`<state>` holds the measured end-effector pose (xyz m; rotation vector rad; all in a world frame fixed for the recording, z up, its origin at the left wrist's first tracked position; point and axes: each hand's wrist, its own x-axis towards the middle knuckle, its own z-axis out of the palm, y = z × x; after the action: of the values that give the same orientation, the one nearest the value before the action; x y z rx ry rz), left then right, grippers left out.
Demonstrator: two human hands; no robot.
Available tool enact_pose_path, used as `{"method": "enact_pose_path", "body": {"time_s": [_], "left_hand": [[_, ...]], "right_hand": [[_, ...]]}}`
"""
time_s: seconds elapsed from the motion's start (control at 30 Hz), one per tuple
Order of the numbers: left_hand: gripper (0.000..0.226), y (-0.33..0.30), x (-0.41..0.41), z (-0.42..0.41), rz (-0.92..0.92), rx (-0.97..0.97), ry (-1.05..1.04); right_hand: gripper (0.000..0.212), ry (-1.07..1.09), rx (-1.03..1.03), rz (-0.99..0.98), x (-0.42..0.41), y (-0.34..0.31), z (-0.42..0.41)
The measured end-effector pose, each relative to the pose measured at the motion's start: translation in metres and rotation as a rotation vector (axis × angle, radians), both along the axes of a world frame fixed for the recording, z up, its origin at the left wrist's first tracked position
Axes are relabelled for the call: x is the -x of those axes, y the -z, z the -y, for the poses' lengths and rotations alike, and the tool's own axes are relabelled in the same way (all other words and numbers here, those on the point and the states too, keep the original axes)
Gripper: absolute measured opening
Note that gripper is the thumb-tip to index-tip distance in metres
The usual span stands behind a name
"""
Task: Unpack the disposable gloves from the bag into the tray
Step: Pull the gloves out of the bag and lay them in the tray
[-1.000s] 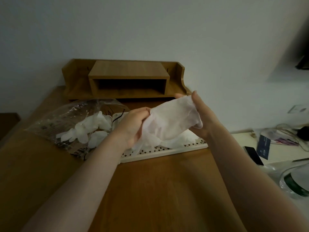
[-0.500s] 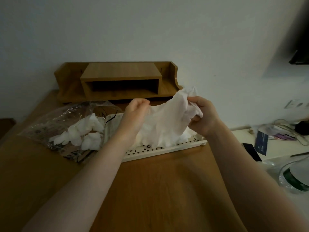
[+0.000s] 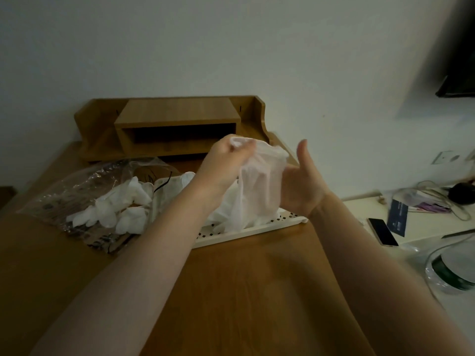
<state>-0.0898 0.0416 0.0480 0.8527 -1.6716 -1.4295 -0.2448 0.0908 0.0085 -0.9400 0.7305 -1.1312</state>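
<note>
Nearest, two bare forearms reach forward over the brown wooden bench [image 3: 231, 291]. At about 3 o'clock, on a lower white surface, lie a dark phone [image 3: 382, 232], a dark blue card [image 3: 398, 217] and, closer in, a clear round container [image 3: 452, 268] with a green band.

Farther in, the white perforated tray [image 3: 257, 227] sits across the middle of the bench with a heap of white gloves in it. Above the tray, the left hand [image 3: 226, 163] pinches the top edge of a thin translucent glove [image 3: 259, 186] between thumb and curled fingers, so the glove hangs down and hides part of the tray. The right hand [image 3: 303, 186] is beside the glove at its 3 o'clock, thumb raised; its fingers are behind the glove, so whether they grip it cannot be told.

At 9 o'clock of the tray lies the clear plastic bag [image 3: 84, 199], touching the tray's left end, with more white gloves [image 3: 120, 206] inside. Farthest, at 12 o'clock, a wooden shelf riser [image 3: 177, 119] stands against the wall.
</note>
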Motion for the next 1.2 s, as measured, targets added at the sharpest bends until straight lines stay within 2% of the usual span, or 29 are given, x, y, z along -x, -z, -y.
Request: {"method": "enact_pose_path", "body": {"time_s": [0.07,0.17,0.2,0.23,0.3,0.4,0.5,0.57,0.67,0.77,0.87,0.97,1.07,1.2], "left_hand": [[0.016,0.004,-0.001,0.000,-0.224,-0.272,-0.040],[0.022,0.015,-0.011,0.002,-0.438,-0.513,0.026],[0.021,0.020,-0.017,0.005,-0.459,-0.543,0.069],[0.022,0.024,-0.023,0.009,-0.456,-0.575,0.115],[0.037,0.029,-0.033,0.015,-0.320,-0.589,0.199],[0.056,0.025,-0.034,0.016,-0.059,-0.518,0.207],[0.061,0.024,-0.023,0.017,0.239,-0.319,0.106],[0.048,0.031,-0.019,0.020,0.415,-0.134,-0.006],[0.020,0.042,-0.019,0.027,0.508,0.071,-0.080],[0.016,0.050,-0.028,0.036,0.531,0.176,-0.133],[0.017,0.056,-0.037,0.045,0.581,0.284,-0.180],[0.027,0.058,-0.040,0.053,0.642,0.400,-0.216],[0.039,0.060,-0.037,0.060,0.717,0.455,-0.225],[0.030,0.065,-0.035,0.070,0.836,0.506,-0.254]], "right_hand": [[0.083,0.032,0.049,-0.107,0.003,0.005,-0.004],[0.032,0.166,0.027,-0.336,0.007,0.002,-0.004],[0.018,0.207,0.006,-0.408,0.008,0.000,-0.003],[0.014,0.241,0.008,-0.490,0.008,-0.003,-0.002],[0.019,0.267,0.033,-0.685,0.007,-0.010,-0.001],[0.022,0.314,0.118,-1.031,-0.001,-0.021,0.002],[0.022,0.312,0.181,-1.213,-0.007,-0.023,0.014],[0.020,0.280,0.181,-1.301,-0.007,-0.023,0.019],[0.019,0.168,0.101,-1.431,0.002,-0.021,0.025],[0.024,0.105,-0.003,-1.443,0.019,-0.018,0.028],[0.019,0.153,-0.030,-1.283,0.035,-0.015,0.035],[0.017,0.205,-0.060,-1.146,0.043,-0.011,0.047],[0.015,0.345,-0.009,-1.257,0.037,-0.008,0.058],[0.021,0.533,0.074,-1.445,0.025,-0.005,0.074]]}}
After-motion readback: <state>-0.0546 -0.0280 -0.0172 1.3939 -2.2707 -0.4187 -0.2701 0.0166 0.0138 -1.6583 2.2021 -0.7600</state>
